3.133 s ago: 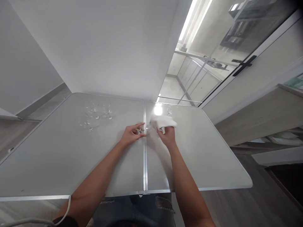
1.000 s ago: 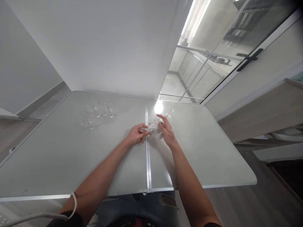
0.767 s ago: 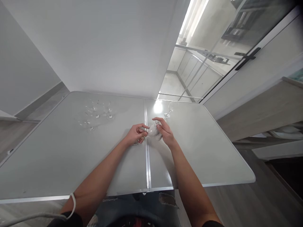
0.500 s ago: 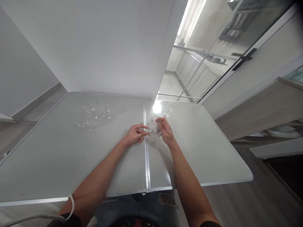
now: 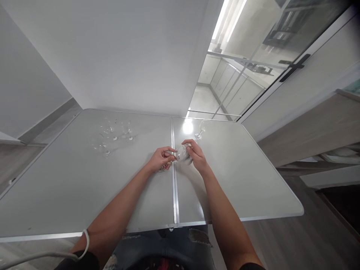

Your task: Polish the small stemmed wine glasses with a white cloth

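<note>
A clear stemmed wine glass lies sideways between my hands, over the table's metal seam. My left hand pinches its stem, and part of the foot shows under the fingers. My right hand is closed around the bowl at the other end. Something whitish, like a thin wipe, shows at the bowl; I cannot make out whether it is inside or outside. Beyond my right hand another wine glass stands upright.
Several clear stemmed glasses stand on the left part of the table, among them one glass and a nearer one. The grey table meets a white wall at the back. A white cable loops around my left forearm.
My right fingers have shifted slightly around the bowl, and the whitish material there looks different. My left hand stays on the stem. The view has turned slightly.
</note>
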`<action>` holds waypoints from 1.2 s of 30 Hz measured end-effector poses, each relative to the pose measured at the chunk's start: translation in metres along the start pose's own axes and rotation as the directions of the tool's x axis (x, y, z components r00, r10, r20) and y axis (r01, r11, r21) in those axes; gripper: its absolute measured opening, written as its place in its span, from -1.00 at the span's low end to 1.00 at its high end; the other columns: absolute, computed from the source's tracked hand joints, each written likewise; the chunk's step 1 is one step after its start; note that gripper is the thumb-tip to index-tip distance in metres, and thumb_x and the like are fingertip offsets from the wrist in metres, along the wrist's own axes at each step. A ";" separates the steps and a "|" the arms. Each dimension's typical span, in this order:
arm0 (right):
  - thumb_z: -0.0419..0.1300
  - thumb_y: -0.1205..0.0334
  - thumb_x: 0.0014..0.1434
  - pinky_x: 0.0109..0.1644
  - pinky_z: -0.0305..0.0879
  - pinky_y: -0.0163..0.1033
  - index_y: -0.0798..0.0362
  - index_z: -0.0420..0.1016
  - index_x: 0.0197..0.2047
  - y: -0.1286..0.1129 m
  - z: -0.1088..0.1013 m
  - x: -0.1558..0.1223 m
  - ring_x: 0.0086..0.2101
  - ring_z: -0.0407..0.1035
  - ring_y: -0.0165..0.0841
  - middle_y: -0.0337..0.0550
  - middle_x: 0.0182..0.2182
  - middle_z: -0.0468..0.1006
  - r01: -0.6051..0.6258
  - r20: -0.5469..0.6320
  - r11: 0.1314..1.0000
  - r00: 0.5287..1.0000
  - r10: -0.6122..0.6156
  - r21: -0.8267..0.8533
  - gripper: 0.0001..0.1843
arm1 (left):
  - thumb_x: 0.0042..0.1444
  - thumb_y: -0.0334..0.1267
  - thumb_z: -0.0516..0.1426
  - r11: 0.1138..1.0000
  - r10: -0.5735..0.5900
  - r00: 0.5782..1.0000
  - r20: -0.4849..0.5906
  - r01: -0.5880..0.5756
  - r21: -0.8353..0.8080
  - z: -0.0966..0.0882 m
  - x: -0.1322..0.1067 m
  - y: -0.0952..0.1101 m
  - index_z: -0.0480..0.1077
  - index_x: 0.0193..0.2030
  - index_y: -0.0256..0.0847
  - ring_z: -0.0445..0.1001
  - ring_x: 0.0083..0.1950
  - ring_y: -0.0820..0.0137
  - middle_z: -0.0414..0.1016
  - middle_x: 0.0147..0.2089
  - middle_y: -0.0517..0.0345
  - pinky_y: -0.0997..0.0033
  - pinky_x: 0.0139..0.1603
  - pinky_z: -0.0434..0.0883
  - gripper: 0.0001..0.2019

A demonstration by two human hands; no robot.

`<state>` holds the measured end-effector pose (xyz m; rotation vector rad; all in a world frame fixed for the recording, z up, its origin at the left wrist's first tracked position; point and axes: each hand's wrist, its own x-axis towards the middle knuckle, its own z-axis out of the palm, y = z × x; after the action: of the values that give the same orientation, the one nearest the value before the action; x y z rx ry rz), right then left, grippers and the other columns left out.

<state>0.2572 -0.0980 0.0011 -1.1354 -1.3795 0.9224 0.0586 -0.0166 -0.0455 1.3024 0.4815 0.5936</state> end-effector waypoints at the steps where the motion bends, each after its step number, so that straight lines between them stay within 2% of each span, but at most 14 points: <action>1: 0.03 -0.05 0.40 -0.43 0.07 -0.29 -0.05 0.39 -0.03 0.002 0.000 0.000 -0.52 0.11 -0.41 -0.33 -0.51 0.23 0.020 -0.023 1.000 1.000 -0.021 -0.023 -0.71 | 0.05 0.06 0.35 1.000 -0.003 1.000 -0.007 0.003 0.002 0.000 0.000 0.000 0.40 0.03 -0.31 0.35 -0.70 0.53 0.64 -0.33 0.01 0.51 -0.69 0.26 -0.44; 4: 0.01 -0.06 0.42 -0.43 0.01 -0.28 -0.05 0.39 -0.09 0.007 -0.001 0.001 -0.55 0.03 -0.41 -0.36 -0.55 0.14 0.066 -0.100 0.990 0.992 -0.078 -0.126 -0.71 | 0.05 0.08 0.35 1.000 -0.024 1.000 -0.019 0.024 0.009 0.002 0.002 -0.001 0.39 0.05 -0.32 0.34 -0.71 0.54 0.67 -0.24 -0.10 0.50 -0.69 0.27 -0.42; 6: 0.00 -0.04 0.42 -0.43 0.00 -0.27 -0.04 0.41 -0.06 0.008 -0.001 0.002 -0.55 0.01 -0.40 -0.37 -0.57 0.11 0.066 -0.147 0.980 0.984 -0.095 -0.190 -0.70 | 0.04 0.09 0.35 0.999 -0.038 0.999 -0.025 0.039 0.010 0.003 0.003 -0.003 0.39 0.04 -0.32 0.32 -0.72 0.54 0.67 -0.26 -0.09 0.50 -0.69 0.27 -0.42; 8: 0.01 -0.03 0.42 -0.41 0.03 -0.28 -0.04 0.42 0.01 0.007 0.000 0.002 -0.53 0.05 -0.40 -0.36 -0.56 0.15 0.045 -0.177 0.982 0.981 -0.078 -0.184 -0.69 | 0.04 0.10 0.35 0.999 -0.040 0.999 -0.038 0.040 0.004 0.002 0.004 -0.005 0.37 0.02 -0.30 0.31 -0.73 0.55 0.67 -0.29 -0.06 0.50 -0.69 0.28 -0.42; 10: 0.03 -0.03 0.41 -0.37 0.11 -0.28 -0.04 0.40 0.08 0.005 0.002 0.003 -0.49 0.16 -0.39 -0.33 -0.51 0.27 0.012 -0.151 0.995 0.988 -0.026 -0.095 -0.66 | 0.04 0.12 0.34 1.000 -0.031 0.999 -0.037 0.031 0.000 0.002 0.004 -0.007 0.34 -0.01 -0.27 0.32 -0.73 0.54 0.66 -0.30 -0.02 0.51 -0.69 0.27 -0.43; 13: 0.06 -0.05 0.38 -0.31 0.20 -0.27 -0.03 0.37 0.14 0.001 0.004 0.003 -0.42 0.28 -0.36 -0.27 -0.43 0.41 -0.039 -0.035 0.998 0.999 0.041 0.049 -0.61 | 0.05 0.12 0.33 1.000 -0.013 1.000 -0.009 0.014 0.010 0.000 0.003 -0.006 0.31 -0.03 -0.23 0.34 -0.72 0.54 0.65 -0.31 0.03 0.53 -0.69 0.24 -0.45; 15: 0.07 -0.06 0.36 -0.34 0.19 -0.28 -0.03 0.37 0.15 0.000 0.004 0.002 -0.45 0.26 -0.37 -0.29 -0.45 0.40 -0.061 0.011 0.994 0.998 0.061 0.085 -0.60 | 0.04 0.11 0.34 1.000 -0.008 1.000 0.001 0.008 0.023 0.000 0.002 -0.004 0.32 -0.03 -0.24 0.35 -0.71 0.52 0.60 -0.42 0.14 0.54 -0.69 0.23 -0.46; 18: 0.08 -0.07 0.35 -0.41 0.14 -0.30 -0.05 0.38 0.09 -0.001 0.002 0.001 -0.51 0.20 -0.39 -0.33 -0.51 0.32 -0.078 0.008 0.992 0.997 0.077 0.101 -0.64 | 0.03 0.08 0.36 0.999 -0.012 1.000 -0.002 0.012 0.029 0.001 0.001 -0.001 0.37 -0.02 -0.26 0.35 -0.71 0.50 0.47 -0.57 0.30 0.55 -0.68 0.22 -0.46; 23: 0.07 -0.09 0.36 -0.47 0.05 -0.31 -0.06 0.38 -0.05 0.003 0.001 0.002 -0.57 0.10 -0.42 -0.36 -0.55 0.25 -0.027 -0.097 0.997 0.995 0.034 0.071 -0.70 | 0.03 0.09 0.35 1.000 -0.025 1.000 -0.011 0.025 0.009 0.003 0.003 0.000 0.37 0.02 -0.28 0.34 -0.70 0.54 0.65 -0.28 -0.01 0.50 -0.68 0.27 -0.43; 26: 0.05 -0.08 0.38 -0.46 0.04 -0.30 -0.05 0.40 -0.04 0.007 0.003 0.004 -0.57 0.05 -0.42 -0.37 -0.57 0.17 0.015 -0.178 1.000 0.984 -0.015 -0.001 -0.69 | 0.04 0.09 0.35 0.999 -0.029 0.999 -0.021 0.030 0.018 0.003 0.004 -0.001 0.37 0.01 -0.29 0.33 -0.72 0.54 0.66 -0.29 -0.03 0.50 -0.69 0.27 -0.43; 28: 0.06 -0.07 0.38 -0.43 0.09 -0.29 -0.05 0.40 0.00 0.008 0.003 0.005 -0.53 0.11 -0.40 -0.34 -0.53 0.23 0.013 -0.201 1.000 0.980 -0.018 -0.024 -0.68 | 0.03 0.11 0.34 1.000 -0.028 0.999 -0.032 0.028 0.006 0.003 0.004 -0.003 0.35 0.00 -0.27 0.32 -0.72 0.54 0.65 -0.31 0.00 0.50 -0.69 0.27 -0.43; 30: 0.06 -0.07 0.38 -0.37 0.16 -0.28 -0.06 0.40 0.05 0.007 0.004 0.004 -0.47 0.19 -0.38 -0.29 -0.46 0.33 0.000 -0.179 1.000 0.984 -0.002 -0.013 -0.67 | 0.03 0.13 0.34 1.000 -0.019 0.999 -0.038 0.018 -0.012 0.002 0.005 -0.004 0.33 -0.03 -0.25 0.31 -0.73 0.55 0.65 -0.31 0.02 0.50 -0.69 0.27 -0.44; 33: 0.05 -0.05 0.38 -0.32 0.21 -0.27 -0.05 0.39 0.09 0.003 0.003 0.003 -0.42 0.26 -0.36 -0.27 -0.42 0.38 -0.032 -0.063 0.999 0.997 0.033 0.020 -0.65 | 0.03 0.14 0.33 1.000 -0.007 1.000 -0.029 0.008 0.001 0.002 0.004 -0.004 0.30 -0.06 -0.23 0.32 -0.72 0.55 0.65 -0.33 0.04 0.52 -0.69 0.25 -0.45; 36: 0.05 -0.05 0.38 -0.35 0.19 -0.28 -0.05 0.39 0.11 0.001 0.001 0.002 -0.45 0.24 -0.37 -0.30 -0.46 0.35 -0.064 0.027 0.998 0.998 0.063 0.015 -0.64 | 0.03 0.10 0.35 0.999 -0.017 1.000 -0.014 0.018 0.028 0.003 0.002 -0.001 0.33 -0.04 -0.25 0.33 -0.72 0.52 0.54 -0.50 0.20 0.55 -0.68 0.24 -0.46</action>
<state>0.2562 -0.0957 0.0006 -1.1643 -1.3620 0.9958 0.0629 -0.0179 -0.0462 1.3199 0.5139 0.5836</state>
